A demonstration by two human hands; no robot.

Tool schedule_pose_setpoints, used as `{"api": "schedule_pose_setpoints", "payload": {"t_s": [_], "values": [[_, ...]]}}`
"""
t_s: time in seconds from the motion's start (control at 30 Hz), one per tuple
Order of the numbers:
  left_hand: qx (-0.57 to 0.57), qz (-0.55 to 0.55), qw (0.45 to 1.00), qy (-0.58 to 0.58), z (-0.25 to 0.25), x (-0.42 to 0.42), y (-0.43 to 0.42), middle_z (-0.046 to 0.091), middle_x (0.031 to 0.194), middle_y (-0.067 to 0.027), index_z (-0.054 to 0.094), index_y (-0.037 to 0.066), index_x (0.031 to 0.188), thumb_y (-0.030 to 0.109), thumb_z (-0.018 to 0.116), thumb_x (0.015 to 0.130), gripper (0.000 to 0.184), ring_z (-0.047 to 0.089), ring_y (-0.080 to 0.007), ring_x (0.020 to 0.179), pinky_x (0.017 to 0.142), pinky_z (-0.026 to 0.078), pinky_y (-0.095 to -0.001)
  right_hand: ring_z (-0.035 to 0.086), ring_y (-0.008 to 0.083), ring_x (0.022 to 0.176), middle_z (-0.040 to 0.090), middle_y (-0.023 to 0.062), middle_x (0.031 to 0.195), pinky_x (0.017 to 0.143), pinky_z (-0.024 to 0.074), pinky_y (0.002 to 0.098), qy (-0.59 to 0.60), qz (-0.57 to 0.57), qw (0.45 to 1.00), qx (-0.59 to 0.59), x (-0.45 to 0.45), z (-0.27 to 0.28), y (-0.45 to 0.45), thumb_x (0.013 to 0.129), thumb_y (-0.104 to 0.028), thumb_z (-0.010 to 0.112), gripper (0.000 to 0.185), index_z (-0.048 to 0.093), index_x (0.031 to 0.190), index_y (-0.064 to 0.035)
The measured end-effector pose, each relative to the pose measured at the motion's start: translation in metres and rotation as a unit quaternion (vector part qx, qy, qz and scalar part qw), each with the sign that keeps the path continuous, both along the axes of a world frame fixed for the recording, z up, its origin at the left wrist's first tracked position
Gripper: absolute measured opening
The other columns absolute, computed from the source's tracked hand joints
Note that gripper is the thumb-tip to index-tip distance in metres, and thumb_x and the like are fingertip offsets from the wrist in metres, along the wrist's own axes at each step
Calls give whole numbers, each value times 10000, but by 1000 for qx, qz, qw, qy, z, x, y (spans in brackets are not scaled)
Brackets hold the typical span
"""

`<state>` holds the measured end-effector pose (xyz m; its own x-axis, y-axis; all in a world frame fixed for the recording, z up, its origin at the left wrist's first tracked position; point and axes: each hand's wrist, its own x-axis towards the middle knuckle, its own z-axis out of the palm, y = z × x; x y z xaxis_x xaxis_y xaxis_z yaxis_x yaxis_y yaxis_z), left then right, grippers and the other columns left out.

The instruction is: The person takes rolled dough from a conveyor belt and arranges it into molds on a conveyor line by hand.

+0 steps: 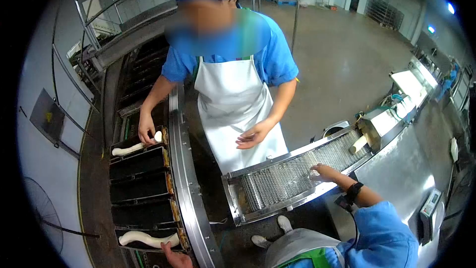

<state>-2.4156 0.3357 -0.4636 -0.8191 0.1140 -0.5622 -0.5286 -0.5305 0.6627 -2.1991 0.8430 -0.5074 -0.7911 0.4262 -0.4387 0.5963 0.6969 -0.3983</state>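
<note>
My left hand [177,258] is at the bottom of the view, its fingers apart beside the right end of a long white dough strip [144,238]. That strip lies in the lowest visible black tray compartment [141,211]; whether my fingertips touch it is unclear. Over the wire-mesh conveyor [277,181], my right hand [325,172] is open and holds nothing, with a dark band on its wrist. Farther right on the mesh, a short dough roll [358,144] sits by the machine outlet.
A co-worker [233,84] in a white apron stands opposite, one hand on another dough strip [128,149] in an upper compartment, the other over the apron. A metal rail [186,183] runs beside the trays. A scale [430,203] is at the right.
</note>
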Motion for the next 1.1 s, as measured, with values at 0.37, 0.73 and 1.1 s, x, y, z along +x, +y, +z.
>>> {"api": "schedule_pose_setpoints", "payload": {"t_s": [0.37,0.73,1.1], "values": [[-173,84,981,0,-20,-11,2,312,1135,-123,244,96,1210,296,555,645,675,307,-227,1062,906,218,-383,477,313,939,487,189,1013,795,392,373,-32,-108,988,104,34,-12,61,680,-320,604,488,471,1044,-24],[-228,60,972,19,-11,-6,16,285,1167,-140,281,72,1186,298,529,679,608,307,-240,1082,904,225,-336,532,312,752,536,166,788,651,430,388,53,-265,951,151,65,7,89,665,-200,556,207,522,781,-33],[-118,105,987,36,31,8,46,375,967,-91,333,99,1099,315,539,726,478,425,-215,877,759,371,-375,418,281,1006,471,72,1015,781,379,423,-84,-83,926,358,117,-43,179,734,-160,461,217,526,940,-176]]}}
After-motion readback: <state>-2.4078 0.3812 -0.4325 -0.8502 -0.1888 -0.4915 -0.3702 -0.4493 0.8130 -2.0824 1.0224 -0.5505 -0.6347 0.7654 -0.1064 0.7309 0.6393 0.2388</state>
